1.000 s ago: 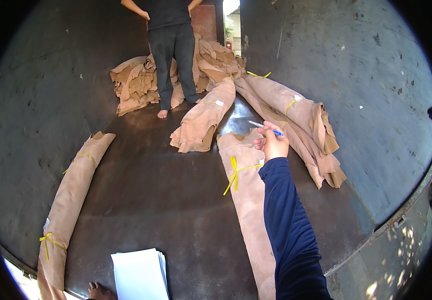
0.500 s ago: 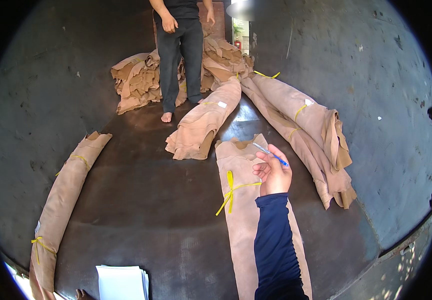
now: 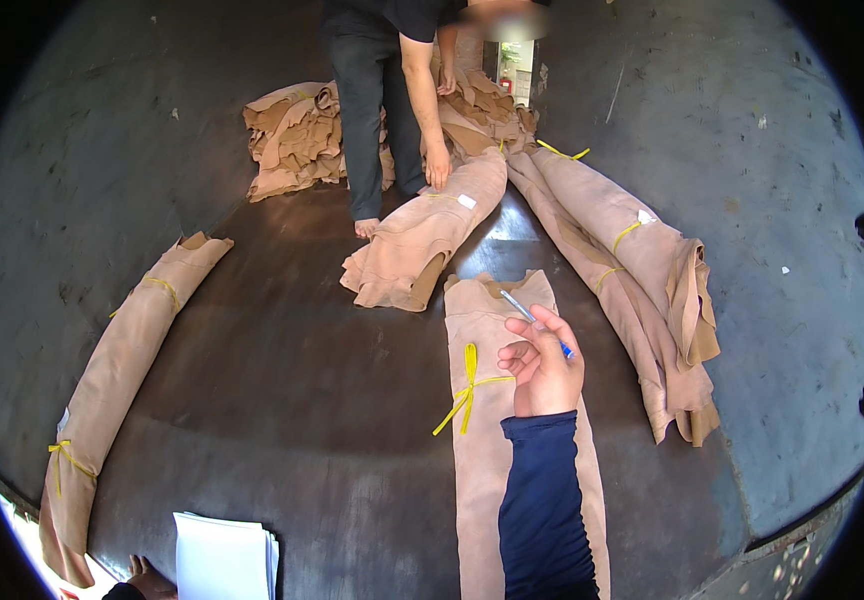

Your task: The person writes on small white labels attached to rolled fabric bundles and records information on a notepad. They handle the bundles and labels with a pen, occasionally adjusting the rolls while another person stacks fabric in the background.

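My right hand, in a dark blue sleeve, holds a blue and clear pen between its fingers. Below it lies a long rolled tan hide bundle, tied with a yellow ribbon. At the bottom edge my left hand rests on the dark floor, fingers apart, partly cut off by the frame. Beside it is a stack of white paper sheets. A co-worker's hand reaches down to another rolled hide bundle with a white tag.
Another tied roll lies along the left. Two more rolls stretch along the right wall. A heap of folded hides is behind the barefoot co-worker. The dark floor spreads between the rolls.
The co-worker has bent over and lowered a hand to the middle bundle. My right hand has dipped slightly with the pen. More of my left hand shows, and the view has shifted.
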Action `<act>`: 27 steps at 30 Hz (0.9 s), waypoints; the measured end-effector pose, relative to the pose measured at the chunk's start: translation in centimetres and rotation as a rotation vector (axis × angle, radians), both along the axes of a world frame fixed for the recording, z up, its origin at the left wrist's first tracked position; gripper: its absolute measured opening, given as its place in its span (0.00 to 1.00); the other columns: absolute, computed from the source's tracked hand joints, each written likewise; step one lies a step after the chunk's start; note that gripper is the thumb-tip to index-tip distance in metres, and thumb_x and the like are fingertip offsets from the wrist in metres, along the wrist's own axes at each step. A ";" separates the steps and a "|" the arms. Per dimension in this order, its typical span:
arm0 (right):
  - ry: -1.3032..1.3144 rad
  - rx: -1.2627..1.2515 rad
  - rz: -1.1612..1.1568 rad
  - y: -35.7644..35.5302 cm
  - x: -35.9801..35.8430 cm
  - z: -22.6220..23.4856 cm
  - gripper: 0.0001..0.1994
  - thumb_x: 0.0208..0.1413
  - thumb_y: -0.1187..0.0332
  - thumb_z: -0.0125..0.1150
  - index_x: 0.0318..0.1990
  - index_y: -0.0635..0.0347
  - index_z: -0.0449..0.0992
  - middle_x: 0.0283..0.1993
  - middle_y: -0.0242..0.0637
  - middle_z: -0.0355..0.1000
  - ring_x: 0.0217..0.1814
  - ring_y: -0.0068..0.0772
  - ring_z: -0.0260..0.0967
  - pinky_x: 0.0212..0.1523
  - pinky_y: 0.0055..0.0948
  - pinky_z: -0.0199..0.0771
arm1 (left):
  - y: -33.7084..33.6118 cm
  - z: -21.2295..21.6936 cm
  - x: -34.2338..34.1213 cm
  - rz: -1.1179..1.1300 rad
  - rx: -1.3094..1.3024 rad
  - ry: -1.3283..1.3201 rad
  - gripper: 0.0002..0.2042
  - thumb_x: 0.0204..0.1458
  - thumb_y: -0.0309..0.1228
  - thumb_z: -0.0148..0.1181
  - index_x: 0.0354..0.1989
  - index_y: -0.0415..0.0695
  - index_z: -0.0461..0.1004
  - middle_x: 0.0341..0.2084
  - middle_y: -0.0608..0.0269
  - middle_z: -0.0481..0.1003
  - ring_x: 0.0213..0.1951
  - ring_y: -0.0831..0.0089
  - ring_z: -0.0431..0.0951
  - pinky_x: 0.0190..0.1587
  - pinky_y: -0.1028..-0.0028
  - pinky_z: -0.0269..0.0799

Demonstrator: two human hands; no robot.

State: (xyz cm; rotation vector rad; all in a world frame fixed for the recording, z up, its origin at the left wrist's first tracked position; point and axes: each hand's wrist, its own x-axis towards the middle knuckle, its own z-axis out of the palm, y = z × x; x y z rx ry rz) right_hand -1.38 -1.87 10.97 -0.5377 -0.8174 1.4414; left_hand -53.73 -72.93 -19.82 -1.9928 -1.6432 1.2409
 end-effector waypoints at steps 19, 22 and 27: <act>0.013 0.016 -0.025 -0.1 0.2 0.1 0.14 0.61 0.71 0.55 0.53 0.66 0.71 0.39 0.47 0.78 0.23 0.30 0.74 0.27 0.27 0.76 | -1.2 0.4 -0.5 0.523 0.009 -0.480 0.19 0.52 0.51 0.51 0.41 0.51 0.77 0.37 0.57 0.75 0.53 0.44 0.67 0.51 0.14 0.41; 0.011 0.019 -0.024 -0.1 0.2 0.1 0.14 0.61 0.71 0.54 0.53 0.66 0.71 0.39 0.47 0.78 0.24 0.30 0.74 0.27 0.27 0.76 | -1.2 1.9 0.5 0.641 -0.031 -0.486 0.21 0.52 0.52 0.51 0.43 0.50 0.77 0.39 0.56 0.74 0.54 0.40 0.66 0.51 0.15 0.43; 0.013 0.026 -0.033 -0.1 0.2 0.0 0.14 0.61 0.71 0.54 0.53 0.66 0.71 0.39 0.48 0.78 0.25 0.32 0.74 0.27 0.28 0.76 | -0.3 3.7 3.0 0.554 0.306 -0.693 0.22 0.51 0.50 0.51 0.41 0.45 0.78 0.40 0.51 0.74 0.56 0.29 0.61 0.50 0.15 0.45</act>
